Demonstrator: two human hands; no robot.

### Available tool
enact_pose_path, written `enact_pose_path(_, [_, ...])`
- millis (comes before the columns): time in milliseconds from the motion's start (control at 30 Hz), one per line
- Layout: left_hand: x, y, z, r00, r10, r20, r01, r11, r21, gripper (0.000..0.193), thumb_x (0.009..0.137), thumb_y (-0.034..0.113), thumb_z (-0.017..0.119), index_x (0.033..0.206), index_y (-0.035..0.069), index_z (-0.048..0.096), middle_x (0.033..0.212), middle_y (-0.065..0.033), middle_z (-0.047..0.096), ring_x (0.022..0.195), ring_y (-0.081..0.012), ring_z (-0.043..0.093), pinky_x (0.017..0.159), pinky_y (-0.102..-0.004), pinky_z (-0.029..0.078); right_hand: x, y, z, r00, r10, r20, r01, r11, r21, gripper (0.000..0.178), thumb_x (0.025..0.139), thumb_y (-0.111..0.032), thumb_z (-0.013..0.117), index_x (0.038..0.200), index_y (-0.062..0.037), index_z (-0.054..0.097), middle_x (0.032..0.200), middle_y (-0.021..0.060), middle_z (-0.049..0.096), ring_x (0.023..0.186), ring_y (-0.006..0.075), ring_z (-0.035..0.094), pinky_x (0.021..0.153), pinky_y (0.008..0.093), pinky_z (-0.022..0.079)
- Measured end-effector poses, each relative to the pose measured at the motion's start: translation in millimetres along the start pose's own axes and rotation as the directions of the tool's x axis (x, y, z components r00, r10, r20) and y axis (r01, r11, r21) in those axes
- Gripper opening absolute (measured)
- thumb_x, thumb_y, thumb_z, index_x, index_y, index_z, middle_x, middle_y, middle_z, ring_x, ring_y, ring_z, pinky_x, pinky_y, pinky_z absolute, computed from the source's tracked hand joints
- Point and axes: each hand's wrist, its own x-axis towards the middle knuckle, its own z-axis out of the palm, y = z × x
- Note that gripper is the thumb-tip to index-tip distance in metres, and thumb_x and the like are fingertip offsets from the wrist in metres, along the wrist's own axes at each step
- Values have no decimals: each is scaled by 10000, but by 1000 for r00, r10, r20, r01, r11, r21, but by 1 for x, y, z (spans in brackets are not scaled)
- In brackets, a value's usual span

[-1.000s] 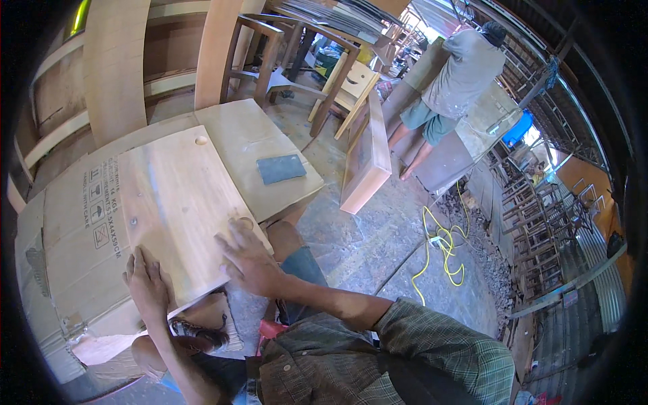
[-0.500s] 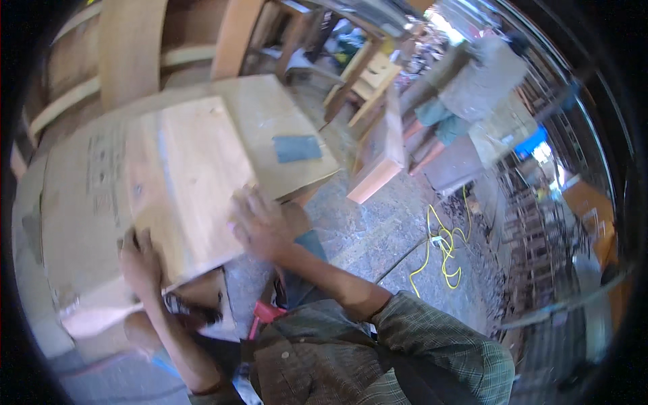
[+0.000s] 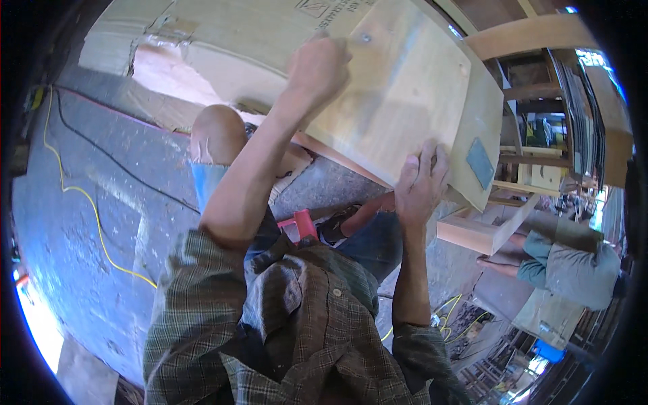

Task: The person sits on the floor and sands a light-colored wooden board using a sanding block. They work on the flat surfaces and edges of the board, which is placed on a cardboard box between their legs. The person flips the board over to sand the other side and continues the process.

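Since the earlier frame, the view is swinging round, and the left hand (image 3: 318, 71) is curling nearer the dark knot (image 3: 365, 38) in the pale, flat wooden board (image 3: 398, 101); whether it is gripping anything cannot be told. The right hand (image 3: 420, 185) is resting unclenched on the near right corner, while brown cardboard (image 3: 250, 57) is supporting the board. The person is apparently steadying it, the next move calling for even pressure.

Bright white light (image 3: 39, 324) glares at the lower left beside a scuffed grey concrete floor (image 3: 67, 256), while pale-brown wooden furniture frames (image 3: 533, 36) stand at the upper right.
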Motion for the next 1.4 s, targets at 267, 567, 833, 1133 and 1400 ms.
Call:
enact_pose_path(267, [-44, 8, -20, 999, -45, 8, 45, 997, 68, 181, 832, 191, 567, 860, 21, 622, 875, -221, 579, 802, -404, 564, 738, -448, 462, 12, 38, -14, 985, -160, 65, 151, 981, 125, 411, 899, -239, 474, 1229, 3, 513, 1231, 273, 481, 1138, 419, 457, 976, 470, 353])
enact_pose_path(567, [-109, 3, -37, 743, -402, 535, 642, 202, -739, 469, 880, 326, 619, 1101, -82, 551, 835, -85, 614, 763, -133, 596, 620, -267, 481, 75, 214, -3, 929, 70, 364, -116, 988, 104, 615, 903, -388, 474, 1344, 28, 375, 1372, 299, 335, 1286, 419, 313, 1071, 430, 244])
enact_pose_path(833, [-87, 68, -56, 884, -393, 255, 433, 480, -763, 428, 835, 257, 665, 1051, -97, 557, 814, -124, 634, 730, -126, 569, 643, -273, 461, 62, 220, -17, 831, -47, 554, -69, 980, 186, 816, 803, -493, 584, 1376, 27, 324, 1409, 288, 292, 1304, 408, 299, 1082, 406, 244])
enact_pose_path(1133, [-9, 139, -129, 989, 111, -97, -147, 737, -660, 322, 807, 190, 678, 1008, -45, 587, 831, -120, 657, 750, -145, 614, 680, -294, 496, 55, 225, -21, 873, 49, 486, -149, 974, 169, 802, 778, -453, 639, 1398, -54, 323, 1383, 272, 350, 1281, 402, 342, 1048, 401, 308])
enact_pose_path(1400, [13, 108, -134, 985, 171, -9, -140, 777, -614, 363, 804, 159, 715, 1065, -19, 537, 994, -90, 611, 960, -146, 568, 849, -282, 457, 49, 202, -6, 950, 104, 295, -119, 992, 32, 507, 916, -334, 474, 1356, -102, 373, 1214, 205, 503, 1043, 391, 520, 867, 471, 434])
